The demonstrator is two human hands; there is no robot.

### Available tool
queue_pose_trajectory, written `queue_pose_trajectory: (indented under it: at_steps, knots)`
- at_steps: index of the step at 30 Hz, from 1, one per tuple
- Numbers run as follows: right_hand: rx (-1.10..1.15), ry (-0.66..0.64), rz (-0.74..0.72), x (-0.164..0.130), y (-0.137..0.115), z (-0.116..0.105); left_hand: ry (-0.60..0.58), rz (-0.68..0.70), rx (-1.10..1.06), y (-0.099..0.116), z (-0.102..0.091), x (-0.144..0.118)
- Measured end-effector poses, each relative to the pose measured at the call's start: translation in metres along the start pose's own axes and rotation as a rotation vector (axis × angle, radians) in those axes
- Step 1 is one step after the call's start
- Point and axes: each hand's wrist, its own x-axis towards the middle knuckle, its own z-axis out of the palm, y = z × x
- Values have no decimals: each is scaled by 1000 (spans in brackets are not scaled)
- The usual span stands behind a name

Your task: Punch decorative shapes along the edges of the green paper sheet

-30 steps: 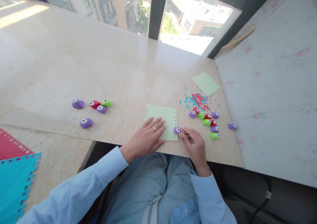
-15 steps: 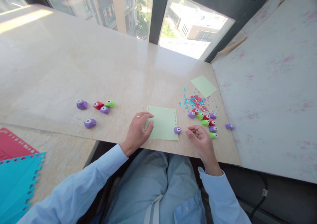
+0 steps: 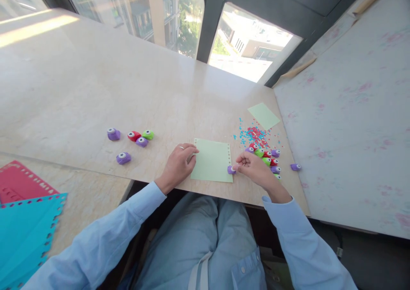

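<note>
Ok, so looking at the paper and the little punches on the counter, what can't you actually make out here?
Head view only:
- Whether the right hand grips the purple punch or just touches it: fingers cover it.
- The punch shapes: too small.
- Punches in the cluster behind the right hand: partly hidden.
- Left hand fingertips on the green paper: curled under.
- The teal sheet: cut by the left edge.

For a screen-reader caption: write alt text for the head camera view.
A person's right hand pinches a small purple paper punch at the edge of a green paper sheet, while the left hand holds the sheet's other side. More punches and confetti lie nearby.
</note>
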Motion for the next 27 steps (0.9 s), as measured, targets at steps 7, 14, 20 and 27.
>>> queue_pose_trajectory:
  at_steps: [7,14,20,27]
  knots:
    - [-157,11,-7,6,2,5,-29,95,43,-2,3,0]
    - [-335,17,4,6,-15,15,-29,104,73,-1,3,0]
    - [-357,-4,36,11,-12,17,-36,111,83,0,2,1]
    - [-320,1,65,11,-15,17,-39,121,100,-1,2,2]
